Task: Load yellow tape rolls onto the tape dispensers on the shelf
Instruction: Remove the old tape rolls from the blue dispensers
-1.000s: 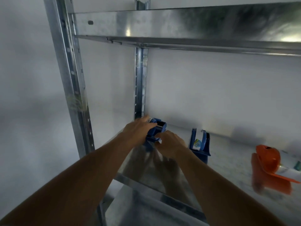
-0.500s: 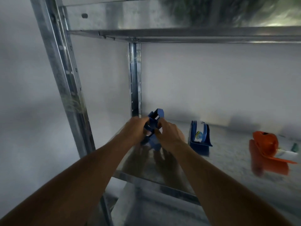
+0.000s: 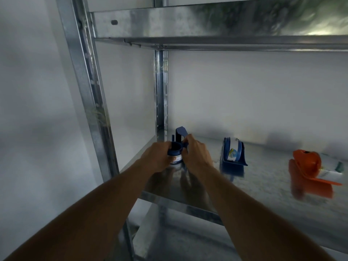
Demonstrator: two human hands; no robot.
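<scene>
A blue tape dispenser (image 3: 176,146) is held just above the left end of the metal shelf (image 3: 263,178), near the rear upright. My left hand (image 3: 157,157) grips its left side and my right hand (image 3: 195,157) grips its right side, fingers curled round it. A pale labelled band, perhaps a tape roll, shows low on it between my hands. A second blue dispenser (image 3: 233,157) with a pale labelled roll stands on the shelf to the right. An orange dispenser (image 3: 308,168) lies further right. No yellow roll is plainly visible.
A steel front upright (image 3: 88,102) rises at left and a rear upright (image 3: 161,91) stands behind my hands. The shelf above (image 3: 226,29) overhangs. A white wall backs the shelf. A pale object (image 3: 333,173) lies beside the orange dispenser.
Both hands have turned the blue dispenser, so its round hub now faces me and its flat end points up. The camera view has shifted slightly.
</scene>
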